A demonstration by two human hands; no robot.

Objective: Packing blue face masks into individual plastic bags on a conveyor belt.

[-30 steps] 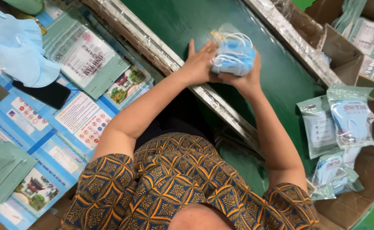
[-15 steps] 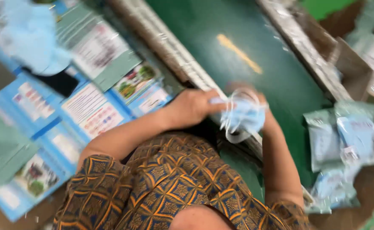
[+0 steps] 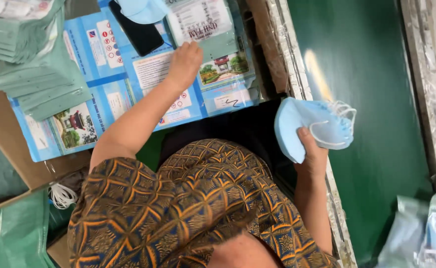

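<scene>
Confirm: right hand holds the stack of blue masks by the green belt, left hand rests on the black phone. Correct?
Not quite. The head view shows the left hand on a green printed pouch, not the black phone, which lies apart, untouched. The rest stands: the right hand holds the stack of blue masks by the green belt.

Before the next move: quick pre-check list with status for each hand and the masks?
1. Right hand gripping mask stack: ok, thumb over the front.
2. Ear loops clear of the conveyor rail: ok, they hang over the green belt.
3. Left hand on a pouch: ok, fingertips touch its edge.
4. Pouch gripped: cannot tell, fingers lie flat.
5. Pouch mouth open: cannot tell.
6. Phone clear of left hand: ok, apart.
</scene>
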